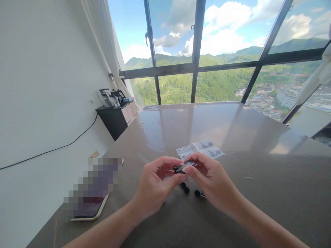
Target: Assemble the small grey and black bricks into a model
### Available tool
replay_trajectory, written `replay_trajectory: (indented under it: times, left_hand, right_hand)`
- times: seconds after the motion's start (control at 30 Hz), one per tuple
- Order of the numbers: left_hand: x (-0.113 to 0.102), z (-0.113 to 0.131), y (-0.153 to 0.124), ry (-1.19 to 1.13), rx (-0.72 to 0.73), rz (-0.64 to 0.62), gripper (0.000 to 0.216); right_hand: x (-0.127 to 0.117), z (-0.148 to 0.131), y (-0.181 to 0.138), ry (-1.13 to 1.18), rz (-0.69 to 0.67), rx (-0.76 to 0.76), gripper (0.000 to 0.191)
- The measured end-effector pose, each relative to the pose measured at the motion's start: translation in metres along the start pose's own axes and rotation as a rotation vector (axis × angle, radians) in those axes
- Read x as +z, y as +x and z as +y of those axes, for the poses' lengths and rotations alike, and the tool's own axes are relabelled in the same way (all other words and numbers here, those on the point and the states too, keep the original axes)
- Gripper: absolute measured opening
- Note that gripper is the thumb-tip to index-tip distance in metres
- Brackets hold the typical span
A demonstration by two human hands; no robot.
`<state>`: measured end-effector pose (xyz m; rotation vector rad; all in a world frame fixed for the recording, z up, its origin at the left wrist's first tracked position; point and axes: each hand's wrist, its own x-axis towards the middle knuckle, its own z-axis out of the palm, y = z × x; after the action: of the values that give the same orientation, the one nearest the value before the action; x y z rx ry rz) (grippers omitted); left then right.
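Observation:
Between both hands, a little above the table, is a small dark grey toy piece [184,167] that looks like part of a model vehicle. My left hand [157,182] pinches its left end between thumb and fingers. At its right end, the thumb and fingers of my right hand [210,177] close on it and hide part of it. Below the hands lie small black toy wheels [185,188], two of them close together. Another black wheel [197,193] sits by my right hand, next to a small light part [203,194] that the hand partly covers.
A printed instruction sheet [207,148] lies behind my hands on the grey-brown table [258,199]. To the left is a tablet-like device [90,206], its screen blurred out. A dark cabinet [111,119] with kettles stands at the left wall, and large windows [222,82] rise behind the table.

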<state>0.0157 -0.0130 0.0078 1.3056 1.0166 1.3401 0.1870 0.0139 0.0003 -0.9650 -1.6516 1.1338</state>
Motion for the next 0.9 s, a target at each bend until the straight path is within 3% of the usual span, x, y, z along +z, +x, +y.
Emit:
replay_trajectory:
  times: [0.3, 0.57, 0.7, 0.9]
  left_hand:
    - [-0.006, 0.002, -0.009, 0.204, 0.413, -0.027, 0.038]
    - [-0.011, 0.004, -0.009, 0.295, 0.605, -0.082, 0.048]
    - [-0.014, 0.003, -0.009, 0.322, 0.66, -0.131, 0.051]
    - [-0.015, 0.003, -0.012, 0.402, 0.575, -0.119, 0.057]
  right_hand:
    - [-0.005, -0.014, -0.007, -0.212, 0.08, -0.399, 0.013]
    - [-0.004, -0.02, -0.012, -0.238, 0.147, -0.555, 0.012]
    - [-0.008, -0.023, -0.012, -0.264, 0.115, -0.664, 0.019]
    - [-0.013, -0.028, -0.013, -0.337, 0.057, -0.679, 0.03]
